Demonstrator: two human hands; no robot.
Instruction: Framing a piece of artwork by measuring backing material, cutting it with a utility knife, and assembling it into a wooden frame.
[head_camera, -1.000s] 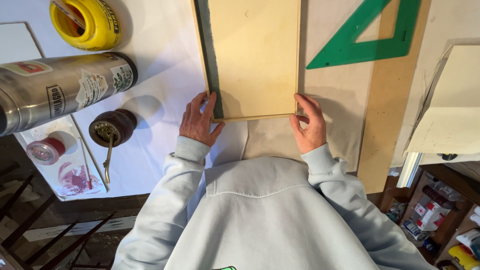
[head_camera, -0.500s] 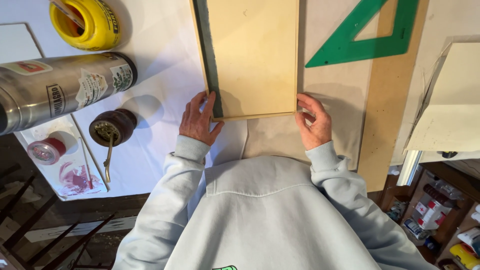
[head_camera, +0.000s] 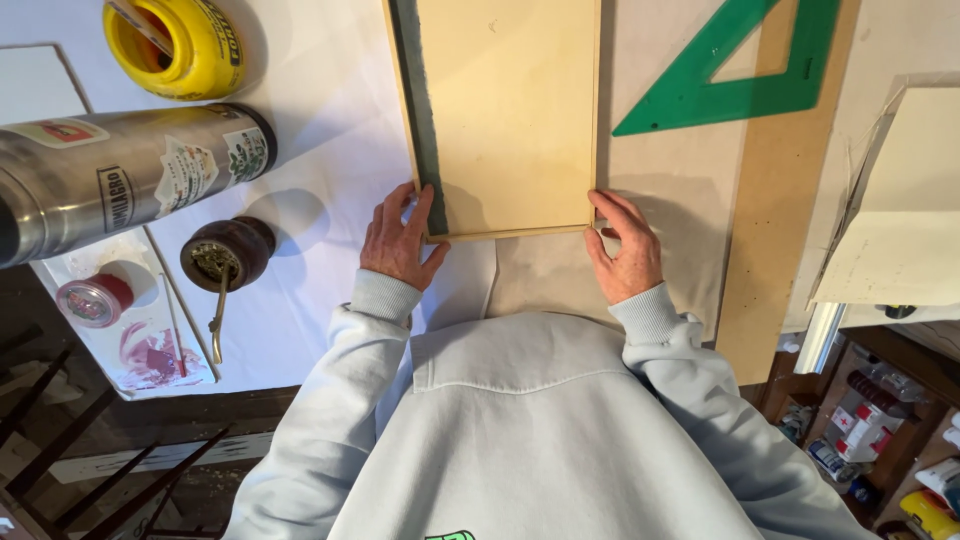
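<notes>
I see the tan board (head_camera: 515, 115) running lengthwise away from me, left hand (head_camera: 398, 243) and right hand (head_camera: 628, 250) fingers spread, touching its near corners

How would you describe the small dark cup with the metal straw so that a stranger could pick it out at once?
Start at the big steel flask lying on its side at the left of the white tabletop. Just below it, left of the person's left hand, stands a small round dark brown cup. Unlike the yellow jar and the red-lidded pot nearby, it has a metal straw sticking out.
</notes>
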